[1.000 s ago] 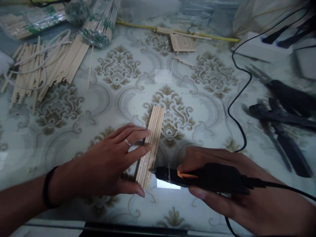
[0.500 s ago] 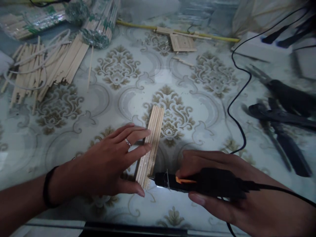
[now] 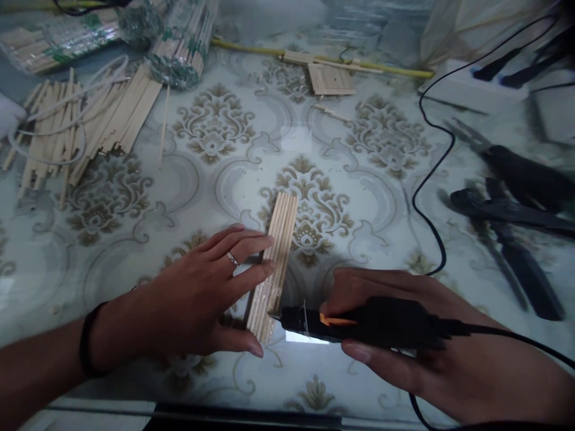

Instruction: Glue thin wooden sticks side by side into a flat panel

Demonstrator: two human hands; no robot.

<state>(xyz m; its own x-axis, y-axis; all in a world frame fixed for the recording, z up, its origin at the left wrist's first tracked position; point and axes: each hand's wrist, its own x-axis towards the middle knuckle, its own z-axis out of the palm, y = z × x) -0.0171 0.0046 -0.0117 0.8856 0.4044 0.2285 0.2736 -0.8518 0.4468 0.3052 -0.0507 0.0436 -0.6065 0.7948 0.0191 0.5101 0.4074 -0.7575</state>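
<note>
Row of slender, pale wooden sticks [image 3: 282, 251], laid side by side as a narrow flat strip on a glossy, pale table with brown floral scrolls [image 3: 229, 197], in front of the person and between the two hands. Its long axis runs away from the person, the far end leaning slightly to the right. Left hand [image 3: 197, 293], nearer to the strip, lies along its left side: the fingers are spread, with two fingertips resting on the upper faces of the sticks and the thumb apart from them at the near left corner. Right hand [image 3: 458, 365], farther to the right, has its fingers closed around a black corded hand tool with an orange lever and a tapered tip [image 3: 395, 323]. The tool lies roughly crosswise to the sticks, its tip pointing left. The governing relation is that of tip to strip: the tip stands at the right-hand sticks, toward the near end, opposite the thumb; whether it touches the wood cannot be told. Clear, shiny patches mark the near half of the strip. Beyond it lies a small, square panel of pale wood [image 3: 331, 79]; to the far left, a loose pile of pale wooden sticks [image 3: 135, 108].
</note>
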